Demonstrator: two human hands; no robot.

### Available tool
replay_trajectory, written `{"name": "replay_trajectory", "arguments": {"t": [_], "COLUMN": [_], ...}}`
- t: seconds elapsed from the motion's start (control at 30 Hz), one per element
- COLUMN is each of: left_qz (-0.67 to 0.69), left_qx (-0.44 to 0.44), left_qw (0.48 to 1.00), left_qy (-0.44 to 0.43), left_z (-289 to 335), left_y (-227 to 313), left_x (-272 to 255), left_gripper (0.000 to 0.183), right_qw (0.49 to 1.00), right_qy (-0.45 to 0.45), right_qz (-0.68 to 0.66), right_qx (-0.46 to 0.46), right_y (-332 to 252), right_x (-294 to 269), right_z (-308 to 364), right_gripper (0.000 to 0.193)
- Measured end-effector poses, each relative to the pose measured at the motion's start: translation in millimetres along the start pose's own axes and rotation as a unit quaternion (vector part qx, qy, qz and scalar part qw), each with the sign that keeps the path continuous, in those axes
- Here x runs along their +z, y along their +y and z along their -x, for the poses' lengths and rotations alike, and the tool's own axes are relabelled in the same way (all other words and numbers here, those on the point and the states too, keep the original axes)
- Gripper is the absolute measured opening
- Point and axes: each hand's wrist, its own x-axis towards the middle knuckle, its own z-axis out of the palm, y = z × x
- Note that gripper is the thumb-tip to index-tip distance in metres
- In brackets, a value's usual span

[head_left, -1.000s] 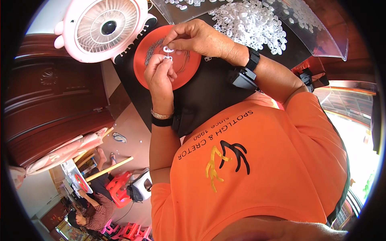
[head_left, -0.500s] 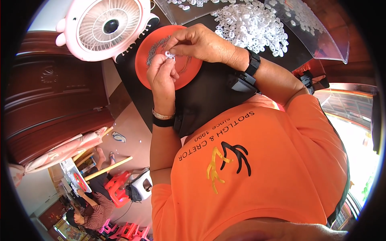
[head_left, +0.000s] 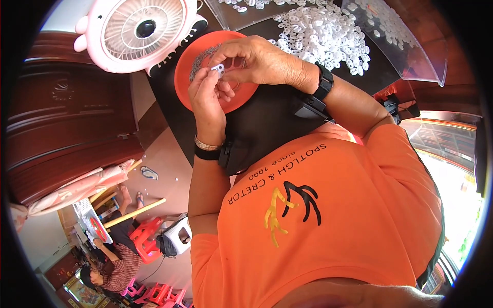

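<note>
My left hand (head_left: pixel 208 100) is over an orange-red bowl (head_left: pixel 246 97), thumb and finger pinching a small white plastic piece with round holes (head_left: pixel 219 69). From the right, my right hand (head_left: pixel 262 62) reaches in with bent fingers, its index finger and thumb closed about the same piece. The fingertips partly cover it, so its exact shape is hard to make out. Behind the hands, a heap of thin grey metal pieces (head_left: pixel 200 62) lies in the bowl.
A pile of white plastic pieces (head_left: pixel 328 36) lies on the black table (head_left: pixel 267 123), beside a clear plastic tray (head_left: pixel 411 61). A pink-and-white fan (head_left: pixel 145 29) stands left of the bowl. Lower left, another person (head_left: pixel 120 262) sits near red stools (head_left: pixel 146 241).
My right thumb and index finger have spread wider around the white piece, and the piece has turned. Both hands remain over the bowl; the whole view has shifted slightly.
</note>
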Motion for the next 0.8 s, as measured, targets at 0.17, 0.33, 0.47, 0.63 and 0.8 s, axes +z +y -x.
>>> {"name": "replay_trajectory", "arguments": {"t": [0.17,0.33,0.47,0.63,0.8], "left_qz": [0.009,-0.035,-0.015,-0.042,-0.058], "left_qx": [-0.006,0.013,0.029,0.046,0.066], "left_qw": [1.000,0.998,0.999,0.997,0.996], "left_qy": [0.000,0.042,0.040,0.034,0.031], "left_z": [0,4,2,-1,2], "left_y": [-3,4,0,0,2], "left_x": [0,10,4,0,5], "left_gripper": [0.020,0.023,0.024,0.024,0.023], "right_qw": [0.997,0.980,0.979,0.979,0.979], "right_qy": [0.024,0.077,0.076,0.076,0.084], "right_qz": [0.057,0.153,0.152,0.136,0.134], "right_qx": [-0.053,-0.102,-0.113,-0.130,-0.125], "right_y": [-2,-3,-6,-8,-12], "right_x": [3,12,14,14,10], "right_z": [1,5,4,2,5], "right_gripper": [0.031,0.033,0.030,0.025,0.021]}}
